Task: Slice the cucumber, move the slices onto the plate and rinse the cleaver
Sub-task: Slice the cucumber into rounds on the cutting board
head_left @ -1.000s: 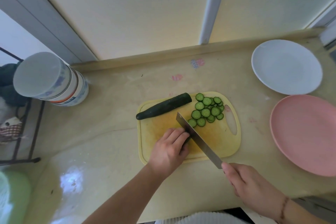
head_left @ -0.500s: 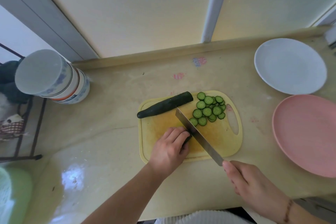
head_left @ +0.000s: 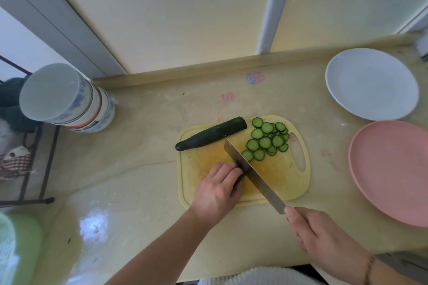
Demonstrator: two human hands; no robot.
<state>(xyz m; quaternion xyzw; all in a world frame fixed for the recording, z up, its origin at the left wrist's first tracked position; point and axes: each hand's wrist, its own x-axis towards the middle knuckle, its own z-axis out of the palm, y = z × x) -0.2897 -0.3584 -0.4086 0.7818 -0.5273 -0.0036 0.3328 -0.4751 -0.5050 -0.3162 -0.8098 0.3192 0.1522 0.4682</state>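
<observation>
Item: short dark-green cucumber piece on yellow plastic cutting board, my left fingers curled over it, right hand gripping steel cleaver; keep knuckles against blade, cuts thin.

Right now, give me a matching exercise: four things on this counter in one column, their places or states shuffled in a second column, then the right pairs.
Things:
1 cleaver
2 cucumber slices
3 pink plate
4 stack of bowls

States:
A far left of the counter
B gripped by the right hand
C piled on the cutting board
D bare, at the right edge

Pairs: 1-B, 2-C, 3-D, 4-A
</observation>
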